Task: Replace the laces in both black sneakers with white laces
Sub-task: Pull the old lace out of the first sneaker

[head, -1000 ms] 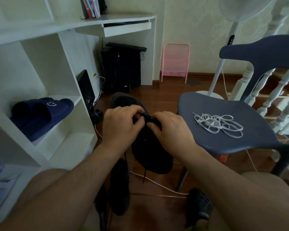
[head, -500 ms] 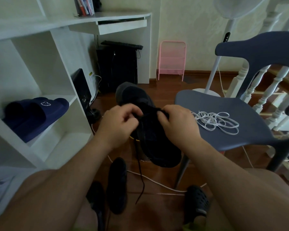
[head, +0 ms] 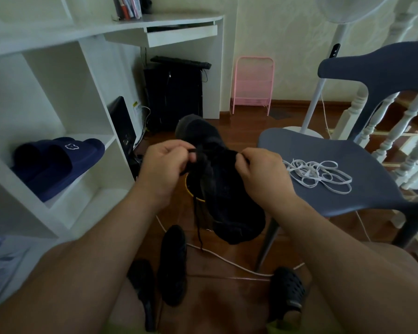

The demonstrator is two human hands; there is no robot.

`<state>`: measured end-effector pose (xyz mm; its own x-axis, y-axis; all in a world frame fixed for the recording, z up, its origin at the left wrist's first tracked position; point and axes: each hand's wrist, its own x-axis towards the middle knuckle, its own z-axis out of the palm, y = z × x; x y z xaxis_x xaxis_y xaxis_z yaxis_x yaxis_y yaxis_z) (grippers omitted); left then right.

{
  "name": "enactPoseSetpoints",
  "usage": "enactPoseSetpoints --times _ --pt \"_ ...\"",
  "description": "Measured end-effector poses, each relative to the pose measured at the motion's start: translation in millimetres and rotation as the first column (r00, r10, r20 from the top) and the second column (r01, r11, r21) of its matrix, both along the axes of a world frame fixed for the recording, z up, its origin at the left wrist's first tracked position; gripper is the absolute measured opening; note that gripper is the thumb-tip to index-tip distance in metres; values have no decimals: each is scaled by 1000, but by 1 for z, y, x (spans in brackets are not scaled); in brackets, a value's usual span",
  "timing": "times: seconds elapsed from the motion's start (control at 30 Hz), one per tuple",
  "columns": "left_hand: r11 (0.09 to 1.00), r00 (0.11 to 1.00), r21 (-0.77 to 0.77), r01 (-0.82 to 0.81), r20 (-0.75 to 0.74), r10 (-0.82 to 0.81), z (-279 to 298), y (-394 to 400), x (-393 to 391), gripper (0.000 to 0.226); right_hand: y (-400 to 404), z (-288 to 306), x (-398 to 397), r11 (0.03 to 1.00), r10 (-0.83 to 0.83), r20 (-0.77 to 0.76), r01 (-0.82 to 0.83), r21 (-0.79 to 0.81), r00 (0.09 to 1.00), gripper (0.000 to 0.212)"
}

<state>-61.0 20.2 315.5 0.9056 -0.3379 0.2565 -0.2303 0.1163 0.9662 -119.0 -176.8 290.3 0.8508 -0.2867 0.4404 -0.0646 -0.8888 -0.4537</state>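
Wooden floor [head: 229,295] below; left hand [head: 162,169] and right hand [head: 263,177] pinch the black sneaker's [head: 217,184] lacing (white laces [head: 319,174] on chair [head: 323,165]).

Both bare forearms reach forward from the bottom corners and converge at mid-frame. The left hand [head: 163,165] is curled, fingers pinched together at its inner edge. The right hand [head: 261,173] mirrors it, knuckles up, fingertips pinched.

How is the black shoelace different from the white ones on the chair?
The black lace is dark and still partly threaded in the sneaker, with one end dangling straight down. The white laces are bright, loose, and piled in tangled loops on the chair seat. Both hands pinch at the black lace; nothing touches the white ones. Both are thin shoelaces.
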Motion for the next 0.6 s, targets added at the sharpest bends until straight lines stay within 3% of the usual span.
enactPoseSetpoints --times 0.1,0.13,0.2,0.27,0.3,0.4,0.47,0.53,0.6 --pt "903 929 -304 304 -115 -352 7 21 8 25 -10 1 -1 995 -52 -20 53 79 998 43" --pt "889 892 -277 366 -168 -420 6 25 11 27 -9 1 -2 995 -53 -23 55 78 998 43" --pt "927 900 68 369 -273 -339 -1 25 14 50 -4 0 -5 998 -36 -27 37 45 999 43" --pt "837 962 483 258 -206 -177 -7 16 11 65 1 0 -7 1000 -1 -24 0 -14 1000 42" --pt "788 982 587 186 -140 -128 -9 11 7 63 5 0 -8 998 17 -28 -18 -54 999 40" --pt "792 994 608 -55 111 -16 -13 0 0 45 18 0 -9 985 45 -66 -55 -163 997 36" --pt "739 960 638 -218 274 47 -13 -4 -1 36 26 -1 -10 978 69 -72 -82 -191 995 33" --pt "680 940 676 -283 336 57 -15 -7 -1 32 29 -3 -10 976 99 -71 -111 -189 993 31" --pt "726 952 638 -257 297 76 -16 -9 1 32 30 -2 -10 973 112 -79 -125 -195 991 29"
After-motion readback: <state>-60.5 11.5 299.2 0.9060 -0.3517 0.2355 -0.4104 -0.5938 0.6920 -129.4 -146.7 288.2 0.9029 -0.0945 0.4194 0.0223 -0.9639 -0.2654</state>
